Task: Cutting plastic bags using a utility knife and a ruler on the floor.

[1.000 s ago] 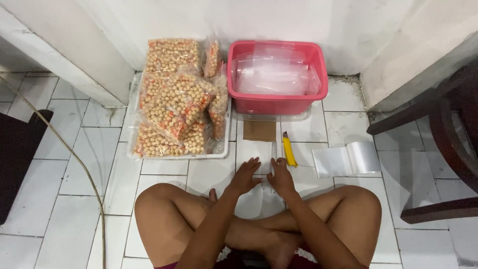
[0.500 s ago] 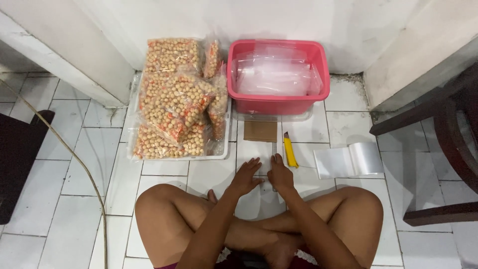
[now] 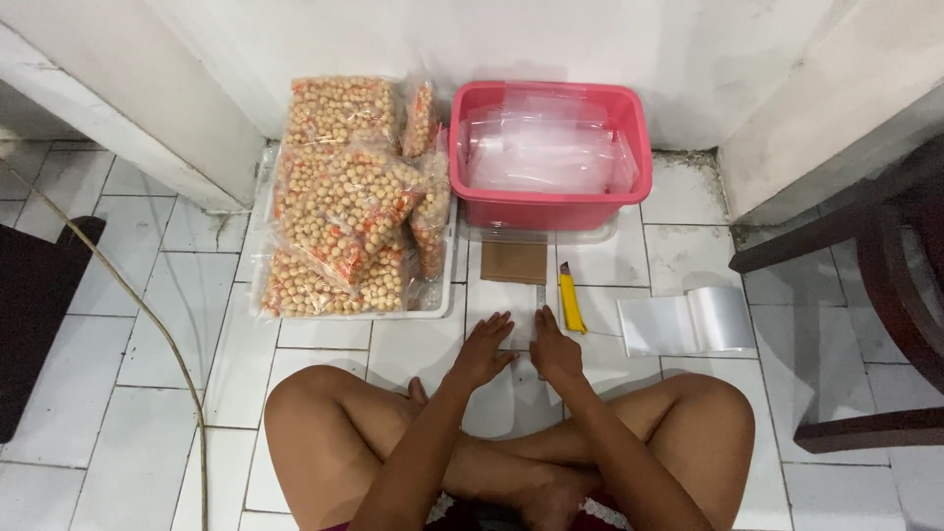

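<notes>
My left hand (image 3: 484,349) lies flat with fingers spread on a clear plastic sheet (image 3: 511,393) on the floor tiles in front of my crossed legs. My right hand (image 3: 555,350) sits right beside it, fingers together, pressing down on a thin metal ruler (image 3: 540,295) that runs away from me. A yellow utility knife (image 3: 570,301) lies just right of the ruler, untouched. A brown cardboard rectangle (image 3: 513,263) lies beyond the ruler's far end.
A pink tub (image 3: 547,208) of clear plastic bags stands against the wall. Left of it a white tray (image 3: 439,300) holds several bags of round snacks (image 3: 344,211). A roll of clear plastic (image 3: 688,323) lies at right, dark wooden furniture (image 3: 875,295) beyond it, a cable (image 3: 147,315) at left.
My right hand has slid a little left along the ruler, closer to my left hand. My left hand stays flat in place.
</notes>
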